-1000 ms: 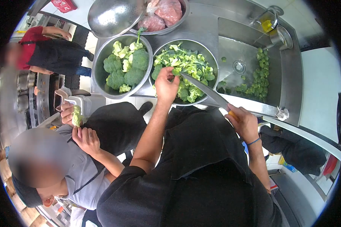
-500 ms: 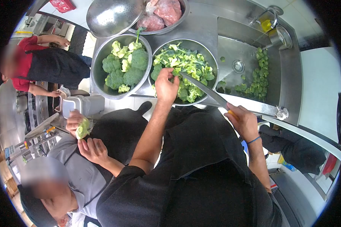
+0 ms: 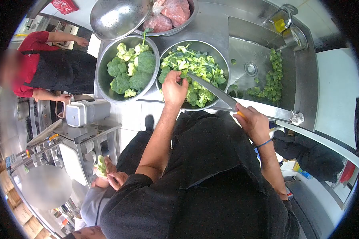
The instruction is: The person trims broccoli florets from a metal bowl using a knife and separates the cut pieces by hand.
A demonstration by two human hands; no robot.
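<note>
My right hand [image 3: 253, 123] grips a long knife [image 3: 214, 91] by its yellow handle. The blade slants up and left over a steel bowl [image 3: 227, 85] of cut broccoli pieces [image 3: 205, 65]. At the blade's tip my left hand [image 3: 174, 89] is closed, with a small green broccoli piece [image 3: 184, 74] at its fingertips. The rest of that piece is hidden by the fingers. Left of this bowl, a second steel bowl [image 3: 101, 81] holds large broccoli heads [image 3: 141, 79].
Broccoli florets [image 3: 273, 79] lie in the sink [image 3: 243, 47] on the right. Behind the bowls are a perforated steel colander [image 3: 119, 18] and bagged raw meat [image 3: 175, 12]. One co-worker [image 3: 60, 67] stands at the left; another person's hands [image 3: 111, 177] hold a pale-green vegetable piece nearby.
The nearby co-worker has moved down and back with the pale-green piece, uncovering a steel cart. The person in red has shifted slightly. My hands and knife have barely moved.
</note>
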